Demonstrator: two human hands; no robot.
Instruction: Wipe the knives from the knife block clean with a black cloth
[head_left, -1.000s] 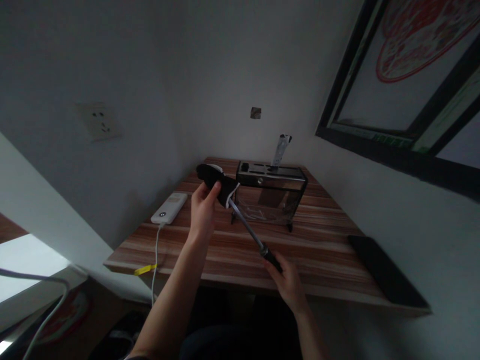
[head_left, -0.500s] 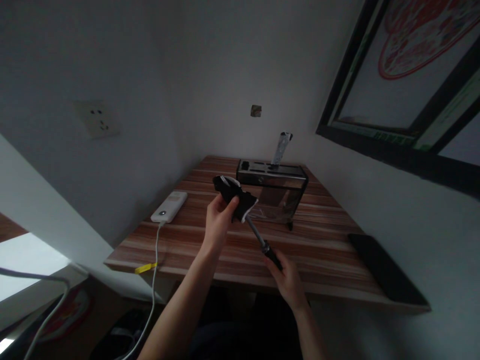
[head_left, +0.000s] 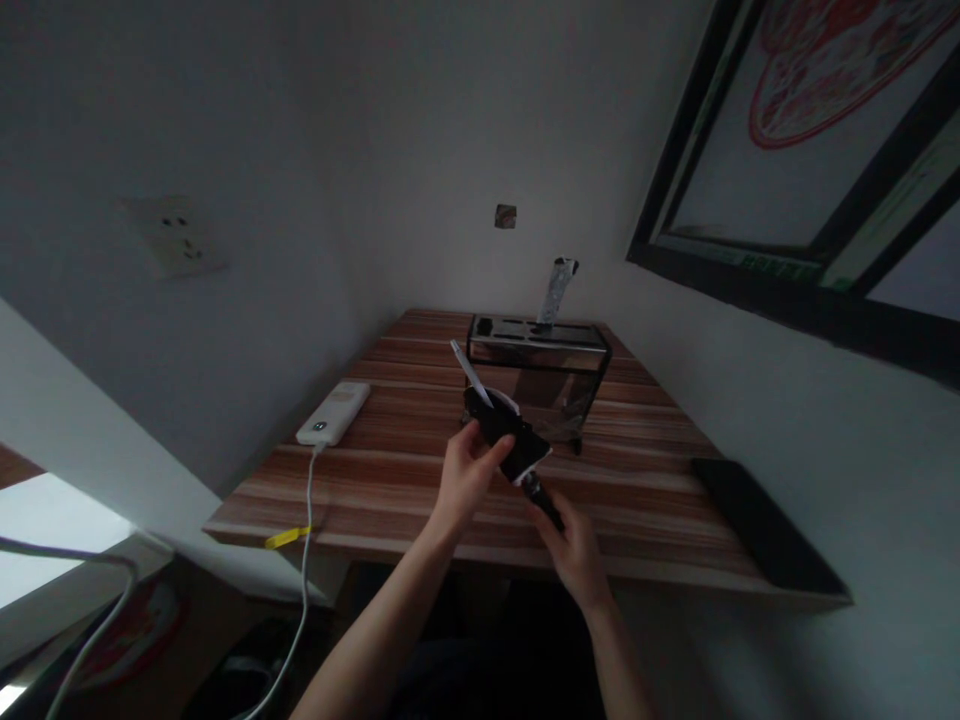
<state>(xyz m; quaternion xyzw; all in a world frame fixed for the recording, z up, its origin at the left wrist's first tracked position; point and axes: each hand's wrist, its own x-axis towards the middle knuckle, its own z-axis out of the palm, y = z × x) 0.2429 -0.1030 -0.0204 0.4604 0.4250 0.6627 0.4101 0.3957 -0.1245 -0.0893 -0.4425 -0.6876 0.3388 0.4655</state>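
Dim corner, striped wooden table (head_left: 622,500) before you. Your left hand (head_left: 466,472) is closed on the black cover (head_left: 517,432), thumb on the near face, fingers behind it; your right hand (head_left: 576,545) is wrapped round the dark handle (head_left: 546,500), lower and farther right. The cover, pale along its lower edge, sits around a slim pale rod (head_left: 471,372), held above the tabletop between you and the stand. The rod's tip juts out past the cover's upper end, beyond your left fingers; the handle comes out of the lower end and runs down into your right grip. The whole line slants from upper left to lower right, your hands near each other but apart. Just beyond the cover: the slotted stand (head_left: 540,350), metallic on top, see-through in front, a silvery wrapped piece (head_left: 555,292) leaning up out of it. Well to the left of your hands, a white power bank (head_left: 334,412) with a pale cable (head_left: 307,530) over the table edge, yellow tag (head_left: 288,538) beside it; at the right edge, a flat black slab (head_left: 766,525)
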